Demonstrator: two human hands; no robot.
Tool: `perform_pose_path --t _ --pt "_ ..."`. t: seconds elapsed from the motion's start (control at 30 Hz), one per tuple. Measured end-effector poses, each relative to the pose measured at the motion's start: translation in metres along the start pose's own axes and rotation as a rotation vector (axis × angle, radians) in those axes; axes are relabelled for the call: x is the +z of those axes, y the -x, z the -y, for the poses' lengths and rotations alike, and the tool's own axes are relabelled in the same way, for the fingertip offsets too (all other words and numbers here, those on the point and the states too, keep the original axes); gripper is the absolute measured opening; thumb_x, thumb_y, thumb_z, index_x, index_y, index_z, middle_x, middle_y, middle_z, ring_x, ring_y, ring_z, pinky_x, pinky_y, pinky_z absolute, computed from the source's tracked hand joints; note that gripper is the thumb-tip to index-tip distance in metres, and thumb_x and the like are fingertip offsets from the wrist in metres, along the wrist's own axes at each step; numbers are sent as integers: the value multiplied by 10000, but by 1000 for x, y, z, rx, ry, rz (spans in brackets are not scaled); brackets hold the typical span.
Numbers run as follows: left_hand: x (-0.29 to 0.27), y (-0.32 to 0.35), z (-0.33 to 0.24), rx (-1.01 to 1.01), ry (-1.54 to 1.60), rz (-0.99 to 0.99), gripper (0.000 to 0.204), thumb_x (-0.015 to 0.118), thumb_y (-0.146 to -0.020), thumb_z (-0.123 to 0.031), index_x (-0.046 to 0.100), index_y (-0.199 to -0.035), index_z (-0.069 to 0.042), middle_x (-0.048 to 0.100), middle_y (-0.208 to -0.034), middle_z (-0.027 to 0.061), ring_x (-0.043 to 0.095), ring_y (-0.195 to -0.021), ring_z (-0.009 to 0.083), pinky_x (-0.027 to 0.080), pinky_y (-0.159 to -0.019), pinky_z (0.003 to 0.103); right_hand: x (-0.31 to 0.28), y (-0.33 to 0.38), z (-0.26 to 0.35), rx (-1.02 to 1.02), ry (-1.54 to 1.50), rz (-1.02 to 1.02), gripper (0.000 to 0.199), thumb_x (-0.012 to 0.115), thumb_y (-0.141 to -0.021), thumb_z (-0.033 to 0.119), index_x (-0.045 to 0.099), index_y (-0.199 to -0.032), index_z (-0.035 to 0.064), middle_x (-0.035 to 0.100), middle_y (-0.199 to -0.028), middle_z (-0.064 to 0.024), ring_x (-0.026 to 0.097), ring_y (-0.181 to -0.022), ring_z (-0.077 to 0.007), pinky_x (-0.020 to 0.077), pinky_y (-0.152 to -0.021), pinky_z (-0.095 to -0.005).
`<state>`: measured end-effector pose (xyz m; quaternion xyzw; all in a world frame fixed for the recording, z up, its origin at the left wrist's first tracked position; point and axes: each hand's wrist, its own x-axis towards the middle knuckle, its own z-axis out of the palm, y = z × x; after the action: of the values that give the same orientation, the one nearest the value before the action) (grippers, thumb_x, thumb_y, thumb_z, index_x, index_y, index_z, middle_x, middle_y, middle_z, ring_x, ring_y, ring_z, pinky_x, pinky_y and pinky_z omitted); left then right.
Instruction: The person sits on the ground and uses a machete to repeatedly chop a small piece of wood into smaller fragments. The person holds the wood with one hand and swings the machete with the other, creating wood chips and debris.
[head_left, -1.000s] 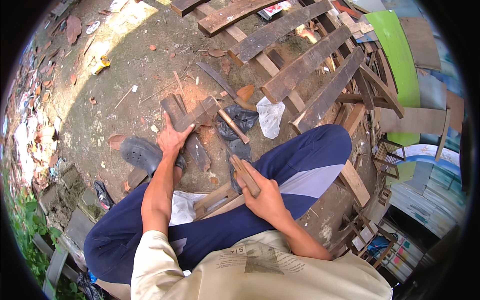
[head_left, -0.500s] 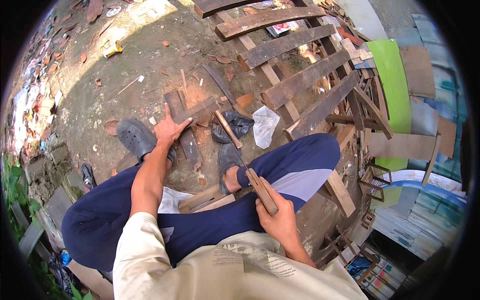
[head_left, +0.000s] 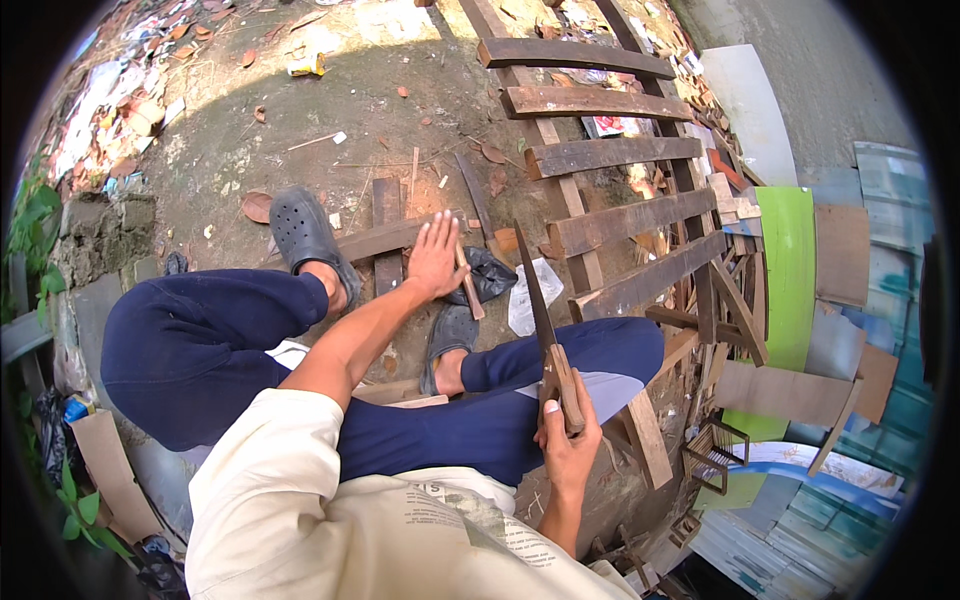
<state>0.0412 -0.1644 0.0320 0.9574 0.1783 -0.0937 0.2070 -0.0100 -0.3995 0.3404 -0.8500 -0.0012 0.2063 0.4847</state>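
The saw blade [head_left: 535,288] is dull, dark metal, its handle [head_left: 563,390] worn wood. The plank [head_left: 370,241] is bare, matt wood. The black bag [head_left: 492,273] is glossy, crumpled plastic; the pale bag [head_left: 519,308], translucent plastic. The clogs [head_left: 298,226] look matt and rubbery, the trousers [head_left: 190,350] soft cloth, the slatted frame [head_left: 632,221] rough wood.

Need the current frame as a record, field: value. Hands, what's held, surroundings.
left hand: open, fingers extended at a plank's right end, beside a wooden stick; contact unclear
right hand: grips a handsaw by its wooden handle, tip toward picture top
crossing the plank: dark board
footwear: grey clogs
ground: black plastic bag, clear plastic bag
right side: slatted wooden frame, green panel
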Motion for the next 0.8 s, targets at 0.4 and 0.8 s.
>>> perform_pose_path --t 0.4,0.8 --pt "12 26 9 75 -118 -131 835 625 -959 -495 381 -1579 9 187 -1711 233 130 -1604 374 185 -1289 501 3 -2 -20 -170 -107 297 804 599 -988 -12 158 -1660 3 648 -1333 -160 600 -892 -115 528 -827 -261" --pt "3 44 69 152 28 -227 615 658 -971 -382 504 -1465 -49 558 -1456 141 422 -1466 303 279 -1237 513 28 -27 -21 -200 166 275 585 734 -968 144 527 -1496 -1 745 -1189 -236 754 -1035 -279 571 -886 -375"
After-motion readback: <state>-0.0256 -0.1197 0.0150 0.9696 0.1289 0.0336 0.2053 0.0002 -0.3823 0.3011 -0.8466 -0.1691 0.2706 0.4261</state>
